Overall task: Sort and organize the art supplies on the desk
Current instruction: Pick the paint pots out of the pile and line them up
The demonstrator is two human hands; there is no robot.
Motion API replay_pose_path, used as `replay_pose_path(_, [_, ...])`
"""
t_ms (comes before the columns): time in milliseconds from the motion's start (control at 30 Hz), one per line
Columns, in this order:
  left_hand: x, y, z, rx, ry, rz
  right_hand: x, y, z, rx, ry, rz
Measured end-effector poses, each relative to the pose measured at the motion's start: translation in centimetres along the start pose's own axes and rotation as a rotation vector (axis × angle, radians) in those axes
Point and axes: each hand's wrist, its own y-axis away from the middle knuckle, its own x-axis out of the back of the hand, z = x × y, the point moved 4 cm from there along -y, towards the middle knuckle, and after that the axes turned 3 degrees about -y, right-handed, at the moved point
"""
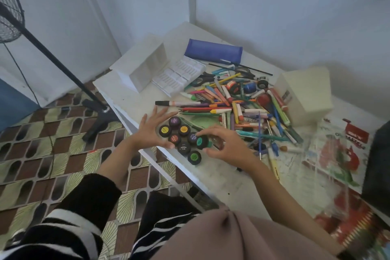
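Notably, the paint pots (184, 130) were found clustered at the near-left edge of the tabletop (130, 95), just beside the heap of pens and markers (242, 107). The pots were judged small, light and rigid, with smooth round lids likely to slip, and liable to roll if tipped. A pinch across the side wall, just under the lid, was considered the safest hold. The teal-lidded pot (202, 142), seen tilted at the right of the cluster, was pinched by the right hand (223, 145), with the forefinger curled over its top, the thumb below and the wrist bent in from the right. The left hand (153, 133) was held spread, its fingers (155, 115) straight and nothing gripped. It was set along the left flank of the cluster like a stop, though actual contact could not be confirmed. A white organiser (145, 67) and a blue pencil case (213, 50) were noted farther back.
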Motion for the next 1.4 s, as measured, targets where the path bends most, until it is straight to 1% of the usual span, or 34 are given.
replay_pose_path(100, [0.0, 0.0, 0.0, 0.002, -0.01, -0.004, -0.6, 0.2, 1.0, 0.036, 0.095, 0.024])
replay_pose_path(200, [0.0, 0.1, 0.2, 0.012, -0.018, -0.001, -0.5, 0.5, 2.5, 0.041, 0.119, 0.075])
replay_pose_path(333, [0.1, 0.3, 0.6, 0.022, -0.004, 0.008, -1.0, 0.4, 3.7, 0.162, 0.156, 0.098])
replay_pose_path(433, [0.1, 0.3, 0.7, 0.024, -0.013, 0.003, -1.0, 0.2, 3.9, 0.235, 0.26, 0.14])
replay_pose_path(533, [0.1, 0.2, 0.5, 0.021, -0.018, 0.009, -0.9, 0.1, 3.7, 0.281, 0.414, 0.197])
replay_pose_path(633, [0.0, 0.1, 0.3, 0.003, -0.013, 0.009, -1.1, 0.1, 3.2, 0.279, 0.522, 0.166])
replay_pose_path(700, [0.0, 0.0, 0.2, 0.0, -0.01, 0.011, -0.5, 0.0, 2.5, 0.276, 0.502, 0.09])
replay_pose_path(733, [0.0, -0.1, 0.2, 0.001, -0.011, 0.01, 0.3, -0.1, 2.1, 0.251, 0.445, 0.067])
replay_pose_path(767, [0.1, 0.0, 0.2, 0.001, -0.014, 0.01, 1.6, -0.4, 1.7, 0.218, 0.384, 0.081])
replay_pose_path(800, [0.0, 0.0, 0.2, -0.001, -0.015, 0.012, 3.3, -0.7, 1.4, 0.191, 0.342, 0.145])
replay_pose_path(867, [0.1, 0.0, 0.2, -0.003, -0.01, 0.019, 7.3, -1.5, 1.6, 0.126, 0.357, 0.351])
replay_pose_path(933, [0.1, 0.1, 0.2, -0.005, -0.002, 0.027, 11.3, -2.6, 3.1, -0.039, 0.457, 0.506])
replay_pose_path(1000, [0.1, 0.2, 0.3, -0.005, 0.001, 0.029, 14.0, -3.7, 5.2, -0.291, 0.608, 0.5])
replay_pose_path(1033, [0.1, 0.2, 0.3, -0.006, 0.003, 0.035, 14.6, -4.0, 6.0, -0.376, 0.665, 0.467])
replay_pose_path(1067, [0.1, 0.1, 0.3, -0.007, 0.008, 0.041, 14.9, -4.3, 6.4, -0.419, 0.681, 0.448])
replay_pose_path(1133, [0.0, 0.1, 0.3, -0.011, 0.013, 0.04, 14.8, -4.8, 6.6, -0.437, 0.677, 0.468])
replay_pose_path(1267, [0.0, -0.1, 0.1, -0.017, 0.01, 0.041, 14.5, -5.3, 6.4, -0.455, 0.759, 0.56])
replay_pose_path(1333, [-0.1, -0.2, -0.2, -0.026, 0.005, 0.05, 14.4, -5.0, 6.2, -0.422, 0.738, 0.589])
replay_pose_path(1400, [-0.2, -0.2, -0.3, -0.029, -0.002, 0.05, 14.1, -4.4, 5.5, -0.361, 0.659, 0.611])
